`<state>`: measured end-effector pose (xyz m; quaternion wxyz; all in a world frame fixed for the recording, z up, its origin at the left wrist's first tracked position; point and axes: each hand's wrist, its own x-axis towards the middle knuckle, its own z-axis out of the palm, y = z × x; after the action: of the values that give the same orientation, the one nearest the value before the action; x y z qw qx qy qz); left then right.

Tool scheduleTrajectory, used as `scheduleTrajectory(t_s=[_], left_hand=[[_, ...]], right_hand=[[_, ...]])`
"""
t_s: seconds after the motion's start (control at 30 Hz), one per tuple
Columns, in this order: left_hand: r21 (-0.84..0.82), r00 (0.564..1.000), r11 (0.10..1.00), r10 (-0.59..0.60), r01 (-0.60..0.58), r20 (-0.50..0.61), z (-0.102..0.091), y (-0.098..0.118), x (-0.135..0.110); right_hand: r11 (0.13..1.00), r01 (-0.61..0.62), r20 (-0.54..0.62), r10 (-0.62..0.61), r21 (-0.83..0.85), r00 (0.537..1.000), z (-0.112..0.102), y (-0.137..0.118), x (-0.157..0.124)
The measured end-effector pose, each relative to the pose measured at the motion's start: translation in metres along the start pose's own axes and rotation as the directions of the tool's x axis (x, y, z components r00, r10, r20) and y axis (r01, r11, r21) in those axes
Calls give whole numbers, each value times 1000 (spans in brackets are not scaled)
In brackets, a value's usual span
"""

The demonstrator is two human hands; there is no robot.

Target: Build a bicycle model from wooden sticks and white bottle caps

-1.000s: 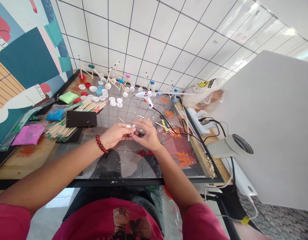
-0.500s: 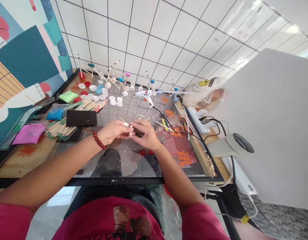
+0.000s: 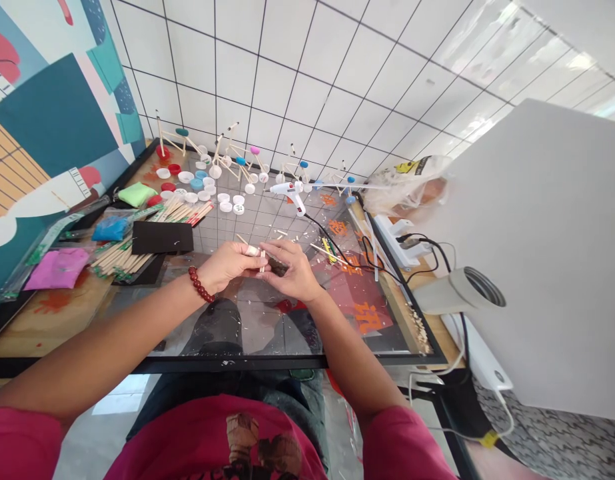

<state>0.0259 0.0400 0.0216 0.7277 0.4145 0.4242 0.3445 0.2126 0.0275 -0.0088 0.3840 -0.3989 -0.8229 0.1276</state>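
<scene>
My left hand (image 3: 231, 262), with a red bead bracelet (image 3: 200, 285) on the wrist, is closed in a pinch on short wooden sticks (image 3: 262, 259). My right hand (image 3: 293, 269) meets it fingertip to fingertip, curled round a small dark thing (image 3: 278, 267) that I cannot make out. Both hands hover just above the glass table top (image 3: 257, 320), near its middle.
A white glue gun (image 3: 290, 193) with its black cord lies beyond the hands. Bottle caps (image 3: 207, 192), stick bundles (image 3: 182, 213), a black card (image 3: 162, 237) and coloured clay bags (image 3: 57, 268) sit left. Stick-and-cap models (image 3: 237, 160) line the tiled wall. A power strip (image 3: 400, 241) and a lamp head (image 3: 457, 290) are right.
Both hands have lifted slightly away from me and closed tighter on the sticks. Nothing else has moved.
</scene>
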Motion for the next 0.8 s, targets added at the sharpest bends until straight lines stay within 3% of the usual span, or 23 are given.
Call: scheduleTrajectory(t_s=[0.33, 0.53, 0.8], left_hand=[[-38, 1000, 999, -7, 7, 11, 1, -3, -1], [-108, 999, 993, 40, -40, 1, 6, -7, -2], [-192, 957, 959, 161, -210, -240, -9, 5, 11]], right_hand=[[999, 41, 1, -41, -4, 999, -2, -3, 2], [995, 74, -107, -81, -60, 991, -3, -4, 2], [995, -82, -309, 62, -51, 949, -20, 11, 5]])
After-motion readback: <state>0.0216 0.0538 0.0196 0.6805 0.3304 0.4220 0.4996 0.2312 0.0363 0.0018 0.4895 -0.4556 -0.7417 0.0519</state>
